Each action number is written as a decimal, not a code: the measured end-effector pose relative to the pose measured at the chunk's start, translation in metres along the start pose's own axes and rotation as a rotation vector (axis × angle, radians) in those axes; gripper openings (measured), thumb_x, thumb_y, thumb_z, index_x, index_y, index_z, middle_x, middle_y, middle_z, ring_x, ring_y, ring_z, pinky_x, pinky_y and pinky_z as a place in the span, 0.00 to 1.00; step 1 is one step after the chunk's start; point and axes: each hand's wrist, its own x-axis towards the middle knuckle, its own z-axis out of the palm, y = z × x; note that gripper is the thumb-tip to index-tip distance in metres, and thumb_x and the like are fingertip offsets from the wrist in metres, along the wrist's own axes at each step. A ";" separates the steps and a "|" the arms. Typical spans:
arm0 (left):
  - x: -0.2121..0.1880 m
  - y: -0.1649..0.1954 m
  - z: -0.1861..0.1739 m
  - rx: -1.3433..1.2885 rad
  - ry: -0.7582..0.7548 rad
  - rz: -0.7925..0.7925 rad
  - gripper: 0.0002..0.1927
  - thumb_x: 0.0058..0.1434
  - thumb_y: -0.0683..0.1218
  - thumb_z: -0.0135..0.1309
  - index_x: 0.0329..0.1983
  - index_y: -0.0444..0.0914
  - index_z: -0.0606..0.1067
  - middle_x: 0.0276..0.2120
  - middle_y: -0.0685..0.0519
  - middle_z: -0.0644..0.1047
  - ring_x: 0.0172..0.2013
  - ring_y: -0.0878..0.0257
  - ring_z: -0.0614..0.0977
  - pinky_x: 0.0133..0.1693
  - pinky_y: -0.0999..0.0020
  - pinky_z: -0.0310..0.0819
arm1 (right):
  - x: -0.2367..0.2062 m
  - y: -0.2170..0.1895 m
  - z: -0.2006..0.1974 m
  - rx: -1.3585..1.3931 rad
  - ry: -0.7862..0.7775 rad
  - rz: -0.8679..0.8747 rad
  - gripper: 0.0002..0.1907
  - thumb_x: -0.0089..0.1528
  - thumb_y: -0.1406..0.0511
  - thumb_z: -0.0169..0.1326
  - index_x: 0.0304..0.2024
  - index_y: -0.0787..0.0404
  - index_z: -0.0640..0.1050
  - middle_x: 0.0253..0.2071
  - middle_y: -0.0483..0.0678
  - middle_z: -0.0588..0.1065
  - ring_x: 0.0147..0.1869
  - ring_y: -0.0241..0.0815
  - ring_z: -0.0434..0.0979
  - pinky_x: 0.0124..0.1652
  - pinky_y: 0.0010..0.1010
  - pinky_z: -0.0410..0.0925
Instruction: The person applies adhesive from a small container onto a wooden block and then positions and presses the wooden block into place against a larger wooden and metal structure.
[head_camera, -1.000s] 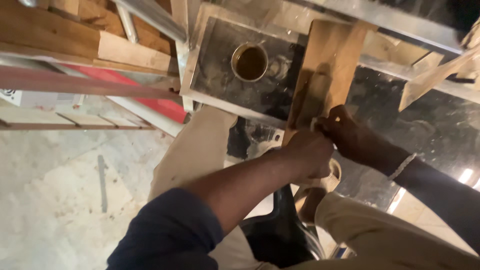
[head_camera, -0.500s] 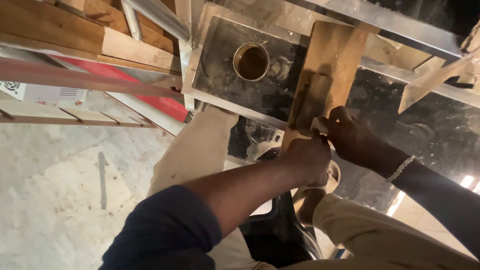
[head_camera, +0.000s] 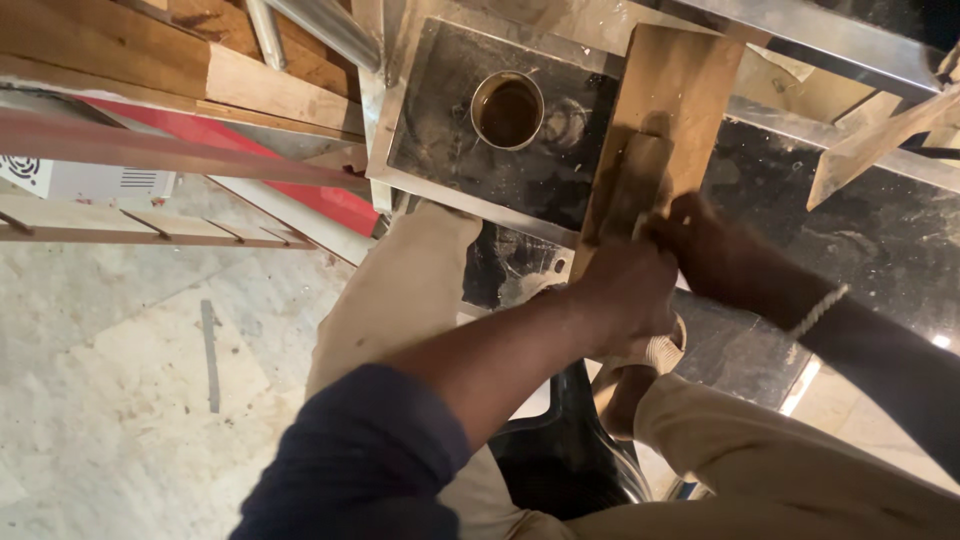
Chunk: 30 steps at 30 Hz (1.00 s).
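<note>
a seated person in beige trousers (head_camera: 800, 480) leans over a black chair (head_camera: 560, 460), both hands meeting at the near end of a wooden board (head_camera: 680, 90). the left hand (head_camera: 625, 295) closes its grip over a small pad on the board's lower end, though the pad itself is mostly hidden under the fingers. the right hand (head_camera: 715, 250), a string bracelet (head_camera: 820, 310) at its wrist, presses fingers beside it on the wood; how far that grip is closed cannot be told. the board lies tilted across a dark stone worktop (head_camera: 880, 230). just beyond, left of the board, a round metal tin (head_camera: 507, 110) stands open, holding dark brown liquid. timber planks (head_camera: 150, 60) lie at far left.
</note>
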 end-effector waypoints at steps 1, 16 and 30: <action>-0.004 0.001 0.000 -0.070 -0.050 -0.034 0.26 0.55 0.50 0.56 0.56 0.34 0.77 0.56 0.39 0.80 0.57 0.46 0.82 0.59 0.51 0.76 | -0.002 -0.002 0.000 -0.031 0.059 -0.084 0.23 0.56 0.68 0.56 0.56 0.56 0.76 0.48 0.57 0.70 0.47 0.57 0.78 0.39 0.43 0.77; -0.018 -0.001 -0.003 -0.028 0.024 0.018 0.24 0.57 0.52 0.57 0.51 0.31 0.78 0.48 0.38 0.80 0.47 0.46 0.84 0.50 0.52 0.78 | -0.007 -0.018 -0.007 -0.017 0.020 -0.103 0.21 0.58 0.71 0.52 0.54 0.58 0.79 0.42 0.56 0.70 0.43 0.58 0.76 0.38 0.47 0.74; 0.009 -0.024 -0.012 0.107 0.104 0.097 0.27 0.53 0.57 0.61 0.49 0.34 0.79 0.49 0.39 0.79 0.51 0.48 0.82 0.52 0.54 0.76 | 0.008 0.000 -0.005 -0.094 -0.046 -0.052 0.21 0.61 0.70 0.53 0.58 0.56 0.78 0.47 0.56 0.71 0.46 0.57 0.75 0.43 0.46 0.74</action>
